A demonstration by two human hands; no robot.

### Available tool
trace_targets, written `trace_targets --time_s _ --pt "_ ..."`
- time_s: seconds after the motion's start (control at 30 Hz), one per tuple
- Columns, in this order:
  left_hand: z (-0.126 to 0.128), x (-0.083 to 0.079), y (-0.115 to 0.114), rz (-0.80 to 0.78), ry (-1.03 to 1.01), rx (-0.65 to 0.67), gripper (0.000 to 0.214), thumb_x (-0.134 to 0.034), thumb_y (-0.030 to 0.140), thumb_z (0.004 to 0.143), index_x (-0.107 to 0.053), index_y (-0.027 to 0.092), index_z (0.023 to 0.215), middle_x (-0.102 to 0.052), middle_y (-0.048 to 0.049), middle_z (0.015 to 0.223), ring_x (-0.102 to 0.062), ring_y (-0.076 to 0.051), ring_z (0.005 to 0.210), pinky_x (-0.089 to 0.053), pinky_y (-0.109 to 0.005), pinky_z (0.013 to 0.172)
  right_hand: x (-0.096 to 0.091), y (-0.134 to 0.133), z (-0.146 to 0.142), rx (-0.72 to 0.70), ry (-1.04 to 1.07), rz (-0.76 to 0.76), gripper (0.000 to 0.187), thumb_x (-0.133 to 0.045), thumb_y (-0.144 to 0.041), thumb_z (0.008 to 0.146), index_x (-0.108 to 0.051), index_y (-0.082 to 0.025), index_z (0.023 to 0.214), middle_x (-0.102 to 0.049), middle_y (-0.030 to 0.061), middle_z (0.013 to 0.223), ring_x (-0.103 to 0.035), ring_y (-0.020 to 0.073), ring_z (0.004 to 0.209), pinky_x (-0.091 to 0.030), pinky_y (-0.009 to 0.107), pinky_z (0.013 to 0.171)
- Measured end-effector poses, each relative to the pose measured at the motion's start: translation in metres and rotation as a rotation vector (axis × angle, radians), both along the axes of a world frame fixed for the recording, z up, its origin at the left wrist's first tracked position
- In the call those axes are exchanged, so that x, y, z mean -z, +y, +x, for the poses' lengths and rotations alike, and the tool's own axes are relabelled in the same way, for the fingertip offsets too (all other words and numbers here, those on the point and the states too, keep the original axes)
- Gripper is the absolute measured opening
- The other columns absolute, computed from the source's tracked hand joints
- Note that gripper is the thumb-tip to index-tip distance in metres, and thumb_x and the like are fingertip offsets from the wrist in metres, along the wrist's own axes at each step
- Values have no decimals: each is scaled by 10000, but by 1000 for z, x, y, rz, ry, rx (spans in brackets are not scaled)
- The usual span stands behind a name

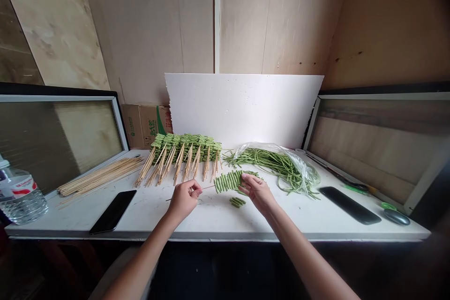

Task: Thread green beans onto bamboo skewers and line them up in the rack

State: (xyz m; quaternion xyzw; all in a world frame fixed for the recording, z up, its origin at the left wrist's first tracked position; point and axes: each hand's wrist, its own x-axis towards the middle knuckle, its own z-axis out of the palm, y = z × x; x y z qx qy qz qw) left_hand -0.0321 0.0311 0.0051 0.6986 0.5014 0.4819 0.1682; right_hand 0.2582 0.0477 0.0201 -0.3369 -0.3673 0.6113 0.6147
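My left hand (185,198) is closed around the bare end of a thin skewer (208,187). Short green bean pieces (228,181) sit side by side across that skewer, forming a row just above the table. At the row's right end my right hand (258,191) pinches the bean pieces between thumb and fingers; its fingers hide the skewer's other end. Below the row lie a few loose cut bean pieces (237,202). Behind my left hand, finished bean skewers (186,146) are stacked in a pile with their sticks pointing toward me.
Long whole beans (270,159) lie in a clear plastic bag at the back right. Bare bamboo skewers (100,177) are heaped at left, near a black phone (113,211) and a water bottle (21,194). A dark flat object (349,204) and a mouse (397,216) rest at right.
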Motion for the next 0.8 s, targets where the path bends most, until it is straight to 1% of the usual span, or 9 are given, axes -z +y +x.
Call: trace_targets --time_s 0.07,0.17,0.3,0.4,0.57,0.8 --pt "1 0 0 -22 2 -1 118 -629 269 822 -648 195 732 -654 -14 628 -628 -178 581 -429 -264 570 1 0 -2 -5 2 -2 318 -964 -393 647 -816 -215 864 -784 31 884 -706 174 808 -630 317 807" --pt "2 -3 -1 -44 3 6 135 -608 281 839 -641 193 743 -660 -18 642 -647 -183 602 -432 -265 579 -1 -2 -2 -8 -14 8 322 -961 -402 651 -813 -208 861 -780 35 898 -704 174 822 -623 324 823" --pt "0 -10 -1 -32 -15 -5 163 -602 314 857 -645 190 761 -681 -29 674 -664 -190 625 -434 -266 580 -9 -6 -1 -22 -58 38 402 -964 -432 637 -811 -208 934 -787 61 991 -730 215 950 -604 340 849" --pt "-3 -10 0 -39 -30 -10 169 -607 327 856 -644 191 763 -687 -32 677 -665 -193 625 -438 -268 580 -14 -10 -2 -46 -118 51 437 -961 -454 633 -814 -204 960 -790 86 1025 -730 254 1032 -586 350 862" --pt "-5 -5 3 -61 -43 1 173 -615 342 851 -652 192 773 -703 -46 690 -681 -211 652 -457 -282 600 -15 -11 -2 -65 -188 60 376 -930 -474 668 -825 -190 890 -786 104 983 -712 265 1037 -570 332 827" --pt "-4 -7 2 -77 -38 26 173 -621 346 848 -660 197 770 -705 -43 694 -683 -210 651 -472 -287 610 -14 -8 2 0 -287 61 401 -914 -508 674 -828 -195 909 -775 100 1018 -697 251 1012 -568 302 765"
